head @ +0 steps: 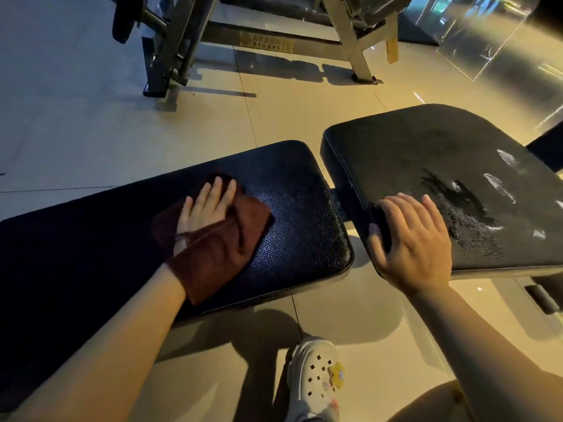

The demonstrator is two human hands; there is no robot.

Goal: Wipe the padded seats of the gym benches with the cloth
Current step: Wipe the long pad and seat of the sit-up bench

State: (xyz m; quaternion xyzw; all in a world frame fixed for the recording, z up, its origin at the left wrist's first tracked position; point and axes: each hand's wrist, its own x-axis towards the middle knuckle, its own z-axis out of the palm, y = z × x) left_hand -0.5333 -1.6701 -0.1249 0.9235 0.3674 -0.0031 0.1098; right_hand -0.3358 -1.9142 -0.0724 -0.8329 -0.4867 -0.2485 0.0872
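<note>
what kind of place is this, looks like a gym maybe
Most likely a gym floor. Two black padded bench pads sit end to end on one frame, a steel machine frame with a maker's plate stands behind them, and the floor is glossy tile.

Long black padded bench pad (292, 208): vinyl/leather-look, pebbled grain, semi-gloss where light hits its end nearest the seat pad.

Wider black padded seat pad (426, 166), just right of the bench pad: same grained vinyl, w/ wet-looking shiny streaks and whitish smears on top.

Dark reddish-brown cloth (243, 233), flat on the bench pad: soft, matt, fuzzy nap, looks like microfibre.

Beige tiled floor (304, 117), around and beyond the bench pad: smooth, glossy, reflective; thin grout lines.

Grey machine frame (344, 28), well beyond the bench pad: painted metal, satin.

White perforated clog (313, 379), below the bench pad: matt, looks like moulded foam/plastic.
</note>
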